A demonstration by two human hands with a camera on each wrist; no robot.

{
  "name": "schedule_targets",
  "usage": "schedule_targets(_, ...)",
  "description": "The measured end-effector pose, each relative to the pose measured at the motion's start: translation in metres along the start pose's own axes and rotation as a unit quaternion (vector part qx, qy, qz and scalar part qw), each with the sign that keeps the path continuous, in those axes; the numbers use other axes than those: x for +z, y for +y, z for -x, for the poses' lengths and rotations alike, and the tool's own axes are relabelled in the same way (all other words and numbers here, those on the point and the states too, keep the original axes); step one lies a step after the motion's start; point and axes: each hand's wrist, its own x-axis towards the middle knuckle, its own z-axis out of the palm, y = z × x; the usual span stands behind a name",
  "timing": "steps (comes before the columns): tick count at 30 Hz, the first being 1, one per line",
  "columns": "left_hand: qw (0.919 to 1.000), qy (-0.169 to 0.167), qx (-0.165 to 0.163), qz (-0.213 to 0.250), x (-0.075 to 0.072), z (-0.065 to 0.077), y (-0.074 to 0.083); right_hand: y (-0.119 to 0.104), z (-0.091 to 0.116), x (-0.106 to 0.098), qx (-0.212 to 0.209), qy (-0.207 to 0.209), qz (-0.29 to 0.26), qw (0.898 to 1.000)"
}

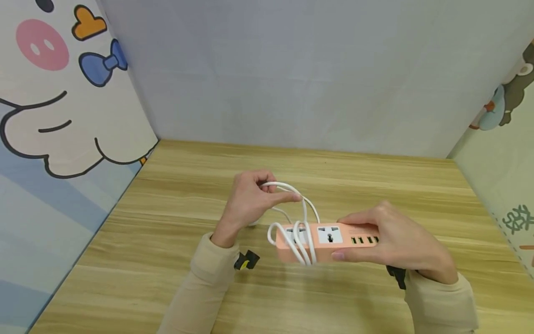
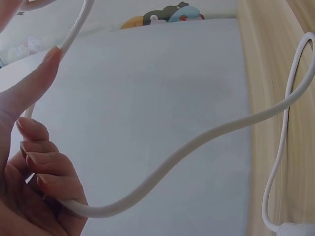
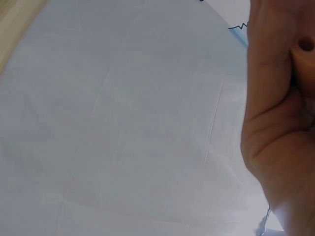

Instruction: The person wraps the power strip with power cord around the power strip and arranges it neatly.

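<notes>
A peach-coloured power strip (image 1: pixel 325 254) with white socket panels and several USB ports is held above the table. My right hand (image 1: pixel 396 236) grips its right end, thumb on the near side. White power cord (image 1: pixel 306 257) loops around the strip's left end. With curled fingers, my left hand (image 1: pixel 252 199) holds a stretch of the cord up and left of the strip, its thumb against the cord. In the left wrist view the cord (image 2: pixel 197 142) runs from the fingers down to a white plug end (image 2: pixel 295 229), only partly visible. The right wrist view shows mostly the side of my right hand (image 3: pixel 278 108).
Beneath both hands is a wood-grain table (image 1: pixel 192 185). A pale grey wall panel (image 1: pixel 300 83) rises at its back edge. Panels with cartoon drawings stand at the left (image 1: pixel 71 106) and right. Black wrist mounts (image 1: pixel 247 260) sit at both sleeves.
</notes>
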Motion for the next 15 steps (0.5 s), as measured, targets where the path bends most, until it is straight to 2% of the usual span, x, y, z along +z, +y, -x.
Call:
schedule_targets(4, 0.9998, 0.013, 0.013, -0.01, 0.0, 0.001, 0.002, -0.001, -0.001, 0.0, 0.01, -0.005, 0.002, 1.0)
schedule_targets(10, 0.9992, -0.004, 0.037, -0.013, -0.001, 0.003, 0.008, -0.001, -0.003, 0.001, 0.024, -0.018, 0.008, 1.0)
schedule_targets(15, 0.9992, -0.012, 0.037, -0.013, -0.004, 0.006, 0.015, -0.001, -0.005, 0.002, 0.034, -0.023, 0.006, 0.999)
